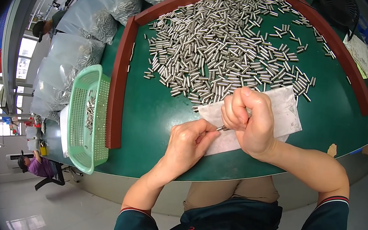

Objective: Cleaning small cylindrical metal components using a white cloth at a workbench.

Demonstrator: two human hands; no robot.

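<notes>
Just above a white cloth (292,114), my two hands meet. My left hand (184,141) is closed, with thumb and forefinger pinching a small metal pin (223,128). Curled into a fist, my right hand (250,121) is at the pin's other end; whatever lies inside its fingers is hidden. Beyond the hands spreads a large heap of short, shiny metal pins (215,45), loose on the green tabletop (144,124). The heap's near edge reaches the cloth.
A dark red raised border (120,84) frames the table's left, far and right sides. Left of it stands a light green plastic basket (100,139) holding some pins. Clear bags of metal parts (103,27) line the left. A black fan (339,7) stands far right. Other people are at left.
</notes>
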